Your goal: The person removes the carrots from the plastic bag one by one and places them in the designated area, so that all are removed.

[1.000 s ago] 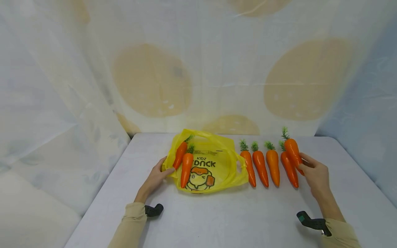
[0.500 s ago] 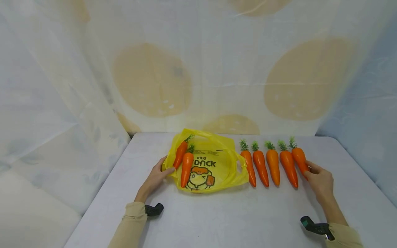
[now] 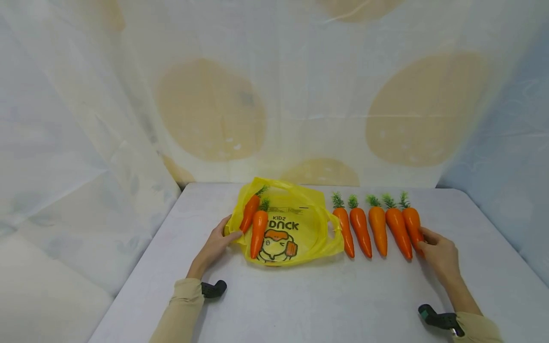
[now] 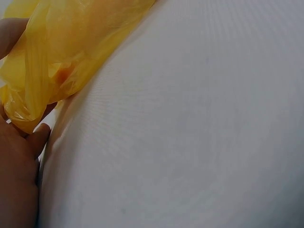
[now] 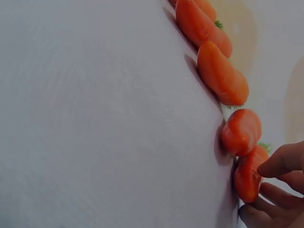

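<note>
The left hand (image 3: 218, 243) grips the left edge of a yellow plastic bag (image 3: 300, 243) in the head view, thumb on top. Its folded rim bunches between the fingers in the left wrist view. Two orange toy carrots with green tops lie in the bag's mouth; the nearer carrot (image 3: 259, 233) points towards the person. At the right end of a row, the right hand (image 3: 442, 252) holds the last carrot (image 3: 413, 226) by its lower right side. Its thumb and fingers touch that carrot (image 5: 248, 178) in the right wrist view. The neighbouring carrot (image 3: 398, 231) lies right beside it.
Several more carrots lie side by side between bag and right hand, such as an orange carrot (image 3: 378, 228), tops away from the person. The leftmost carrot (image 3: 343, 226) meets the bag's handle. A patterned curtain (image 3: 300, 119) hangs behind the white table (image 3: 321, 305).
The right hand has brought its carrot down from over the neighbouring carrot to the row's right end, where it lies on the table. The left hand and the bag have stayed put.
</note>
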Demonstrator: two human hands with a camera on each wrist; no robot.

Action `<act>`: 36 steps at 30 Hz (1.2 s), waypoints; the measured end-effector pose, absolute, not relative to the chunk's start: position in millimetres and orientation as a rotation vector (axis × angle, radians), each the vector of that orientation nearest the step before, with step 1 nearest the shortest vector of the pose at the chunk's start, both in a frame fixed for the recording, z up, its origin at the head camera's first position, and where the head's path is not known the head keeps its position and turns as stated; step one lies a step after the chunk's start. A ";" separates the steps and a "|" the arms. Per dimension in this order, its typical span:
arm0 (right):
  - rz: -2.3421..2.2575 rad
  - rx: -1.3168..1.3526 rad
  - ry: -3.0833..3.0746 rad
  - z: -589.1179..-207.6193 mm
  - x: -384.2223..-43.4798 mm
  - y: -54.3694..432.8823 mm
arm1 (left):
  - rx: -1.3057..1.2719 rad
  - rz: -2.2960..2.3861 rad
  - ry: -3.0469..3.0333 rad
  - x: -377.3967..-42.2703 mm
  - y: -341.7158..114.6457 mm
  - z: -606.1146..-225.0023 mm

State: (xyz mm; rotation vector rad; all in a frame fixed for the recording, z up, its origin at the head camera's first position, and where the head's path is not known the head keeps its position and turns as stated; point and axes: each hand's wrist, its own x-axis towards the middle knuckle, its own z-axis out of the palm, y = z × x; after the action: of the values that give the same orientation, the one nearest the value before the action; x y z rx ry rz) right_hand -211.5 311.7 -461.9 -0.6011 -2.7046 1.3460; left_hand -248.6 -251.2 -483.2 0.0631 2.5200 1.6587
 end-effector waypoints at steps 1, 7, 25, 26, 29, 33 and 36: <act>1.349 -0.605 -2.703 -461.8 -211.5 312.1 | 0.063 1.659 2.522 -248.3 -251.5 -483.6; 1.379 -0.612 -2.692 -461.2 -206.9 316.6 | 0.055 1.652 2.520 -246.3 -249.2 -478.4; 1.356 -0.630 -2.655 -446.1 -200.4 309.0 | 0.021 1.629 2.536 -250.7 -250.7 -484.2; 1.354 -0.612 -2.653 -445.2 -199.7 308.0 | 0.020 1.627 2.536 -250.4 -250.7 -483.9; 1.345 -0.555 -2.647 -446.5 -201.3 306.7 | 0.019 1.627 2.535 -250.0 -250.6 -483.0; 1.297 -0.467 -2.646 -467.6 -216.5 315.0 | 0.022 1.625 2.539 -249.8 -250.9 -482.5; 1.262 -0.398 -2.636 -492.7 -232.9 324.3 | 0.028 1.631 2.535 -250.1 -250.9 -483.0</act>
State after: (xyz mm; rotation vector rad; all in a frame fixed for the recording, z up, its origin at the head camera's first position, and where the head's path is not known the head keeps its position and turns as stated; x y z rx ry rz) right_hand -232.9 324.3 -492.7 -0.3980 -2.6364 1.2618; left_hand -250.1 -250.9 -483.0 0.0278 2.5353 1.6307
